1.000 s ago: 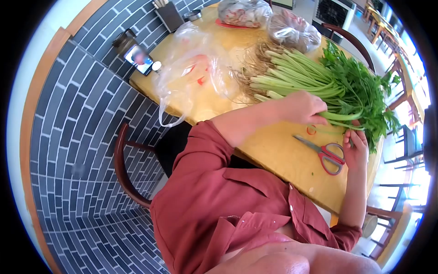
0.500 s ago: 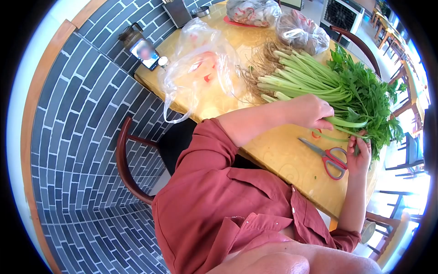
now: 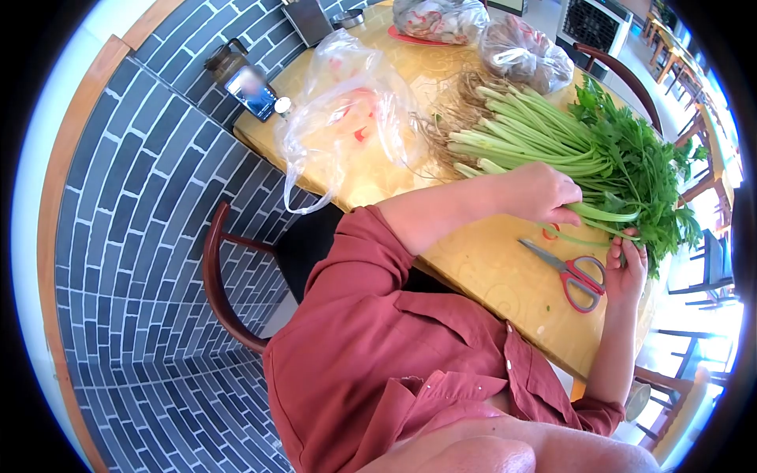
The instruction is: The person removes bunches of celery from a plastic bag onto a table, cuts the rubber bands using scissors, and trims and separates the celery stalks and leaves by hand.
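A large bunch of celery [image 3: 544, 130] lies across the table, its stringy roots to the left and its leafy tops to the right. My left hand [image 3: 544, 195] is closed around a celery stalk [image 3: 603, 213] at the near side of the bunch. My right hand [image 3: 628, 264] pinches the stalk farther along, close to the leaves. Scissors [image 3: 572, 276] with red and grey handles rest on the table between my right hand and my body. Beside my left fingers lies a small red ring-shaped piece [image 3: 550, 231].
Crumpled clear plastic bags [image 3: 347, 118] spread over the left of the yellow table [image 3: 473, 260]. Two filled bags, one at the back [image 3: 441, 20] and one nearer the roots [image 3: 527, 57], stand beyond the celery. A phone [image 3: 251, 91] leans at the left edge. A chair [image 3: 217, 276] stands by the brick wall.
The whole view has shifted very slightly. Both hands keep their hold on the celery stalk, with little visible movement.
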Available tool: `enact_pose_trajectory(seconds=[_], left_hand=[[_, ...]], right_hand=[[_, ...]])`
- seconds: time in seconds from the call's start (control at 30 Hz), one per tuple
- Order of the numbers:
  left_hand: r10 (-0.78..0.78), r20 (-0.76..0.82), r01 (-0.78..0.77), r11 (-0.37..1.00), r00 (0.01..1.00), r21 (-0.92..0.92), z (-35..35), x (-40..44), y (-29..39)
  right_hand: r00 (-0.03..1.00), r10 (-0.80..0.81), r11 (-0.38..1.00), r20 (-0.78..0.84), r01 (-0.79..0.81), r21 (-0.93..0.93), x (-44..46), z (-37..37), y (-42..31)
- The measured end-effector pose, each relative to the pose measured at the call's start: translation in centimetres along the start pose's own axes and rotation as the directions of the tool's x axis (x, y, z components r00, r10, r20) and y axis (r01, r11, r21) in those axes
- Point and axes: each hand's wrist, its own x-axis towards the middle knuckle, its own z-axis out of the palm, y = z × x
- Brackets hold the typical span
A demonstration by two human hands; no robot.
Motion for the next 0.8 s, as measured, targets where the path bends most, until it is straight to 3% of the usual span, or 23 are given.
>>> enact_pose_trajectory(seconds=[0.17, 0.4, 0.6, 0.8], left_hand=[[0.012, -0.006, -0.012, 1.0, 1.0, 0.027, 0.2, -0.1, -0.1], [-0.022, -0.004, 0.022, 0.999, 1.0, 0.035, -0.1, -0.2, 0.1], [-0.007, 0.014, 0.006, 0.997, 1.0, 0.072, 0.3, -0.1, -0.3], [-0.004, 0.029, 0.002, 0.997, 1.0, 0.079, 0.6, -0.1, -0.3]], right_hand=[[1.0, 0.006, 0.993, 0.019, -0.003, -0.117, 0.1, 0.2, -0.1], [0.998, 0.054, 0.995, 0.026, -0.052, -0.083, 0.1, -0.2, -0.5], [0.995, 0.04, 0.946, -0.086, -0.065, -0.319, 0.0, 0.6, -1.5], [0.989, 0.128, 0.974, -0.07, -0.138, -0.181, 0.0, 0.5, -1.8]])
